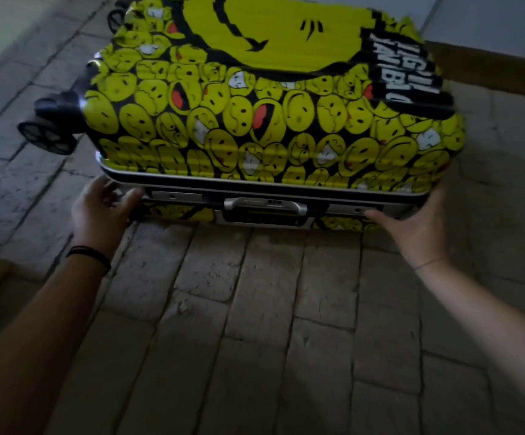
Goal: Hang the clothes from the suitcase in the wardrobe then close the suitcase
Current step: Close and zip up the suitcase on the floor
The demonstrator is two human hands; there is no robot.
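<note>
The suitcase (255,120) lies flat on the stone floor (223,309), and both hands are on its near edge. The lid looks down on the bottom half, so I think only the clicking shut is left.

The left hand (104,208) rests on the corner by the wheels (51,130). Its fingers are bent a little and touch the silver rim (255,183), and they are not wrapped round anything. The right hand (418,221) is spread wide. Its thumb lies along the front and its fingers go up round the other corner.

The handle (266,208) sits between the two thumbs. One latch (173,196) is just past the left thumb. Another latch (355,210) is right at the tip of the right thumb.

The shell is hard and shiny, with ridges and yellow smiley faces all over it. It looks stiff, so it will not squash, but it is smooth and may slip under the fingers. With the clothes out it should be light. The best places to hold are the handle and the metal rim. Push down near the latches, not in the middle
</note>
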